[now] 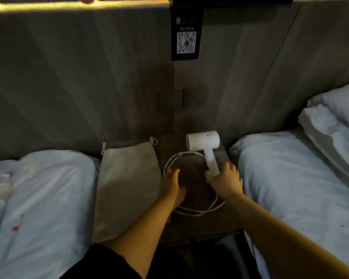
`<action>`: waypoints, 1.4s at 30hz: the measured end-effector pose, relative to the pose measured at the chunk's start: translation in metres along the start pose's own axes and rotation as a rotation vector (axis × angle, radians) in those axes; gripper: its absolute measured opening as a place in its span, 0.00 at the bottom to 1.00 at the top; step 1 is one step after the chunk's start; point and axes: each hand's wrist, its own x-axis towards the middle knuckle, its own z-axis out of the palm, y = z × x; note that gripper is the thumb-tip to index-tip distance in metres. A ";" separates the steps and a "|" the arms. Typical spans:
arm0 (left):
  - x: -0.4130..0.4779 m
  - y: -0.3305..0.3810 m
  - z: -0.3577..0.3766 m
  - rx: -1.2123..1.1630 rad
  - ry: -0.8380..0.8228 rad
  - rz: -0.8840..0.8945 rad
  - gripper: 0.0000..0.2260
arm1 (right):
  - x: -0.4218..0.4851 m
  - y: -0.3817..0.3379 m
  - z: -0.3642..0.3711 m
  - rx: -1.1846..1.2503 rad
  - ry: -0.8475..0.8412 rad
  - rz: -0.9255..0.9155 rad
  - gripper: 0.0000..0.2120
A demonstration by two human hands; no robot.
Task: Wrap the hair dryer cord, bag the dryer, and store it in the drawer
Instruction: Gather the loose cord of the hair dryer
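With the hair dryer [205,144] lying on the bench [191,178], its handle gripped by the right hand [225,181], the left hand [172,184], fingers straight on the loose cord [197,213], should gather even, untwisted loops.

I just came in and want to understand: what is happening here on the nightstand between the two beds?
A person is putting away a white hair dryer. The right hand grips its handle's end; the left hand touches the cord, which lies in loose loops on the nightstand. The cloth bag lies flat beside them, not yet used.
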 end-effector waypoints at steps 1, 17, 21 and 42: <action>0.009 -0.005 0.007 0.045 0.046 -0.003 0.29 | 0.013 0.005 0.008 -0.005 0.000 0.037 0.38; 0.066 -0.029 0.032 0.430 0.441 0.058 0.22 | 0.086 0.027 0.070 -0.174 0.108 0.014 0.28; 0.053 -0.021 0.046 0.197 0.457 0.059 0.17 | 0.068 0.039 0.068 -0.053 0.181 -0.054 0.23; -0.157 -0.139 0.165 -1.041 0.273 0.353 0.14 | -0.161 0.193 0.139 0.835 -0.049 -0.218 0.24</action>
